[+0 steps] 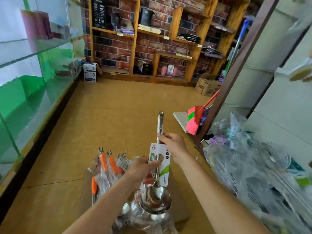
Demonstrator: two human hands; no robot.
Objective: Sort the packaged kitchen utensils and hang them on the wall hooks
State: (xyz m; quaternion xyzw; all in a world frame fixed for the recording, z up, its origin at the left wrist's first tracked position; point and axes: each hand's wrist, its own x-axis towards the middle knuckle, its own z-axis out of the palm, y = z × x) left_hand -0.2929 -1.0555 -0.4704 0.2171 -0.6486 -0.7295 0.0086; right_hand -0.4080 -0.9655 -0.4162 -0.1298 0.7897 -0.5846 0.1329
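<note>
Ladle (154, 198), 1 pc, held upright over the floor (101, 115): right hand (173, 144) fingers clenched round the handle, left hand (141, 168) fingers pinching its card sleeve (166, 173) just below. Risk: a left tug tears or slides the sleeve, so the pkg is spoilt. Under the left fingers, approx 4 orange-handled utensils (108, 164), bagged; glare blurs the count.

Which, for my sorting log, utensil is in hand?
The steel ladle with the white card; the orange-handled utensils lie bagged in a pile below.
</note>
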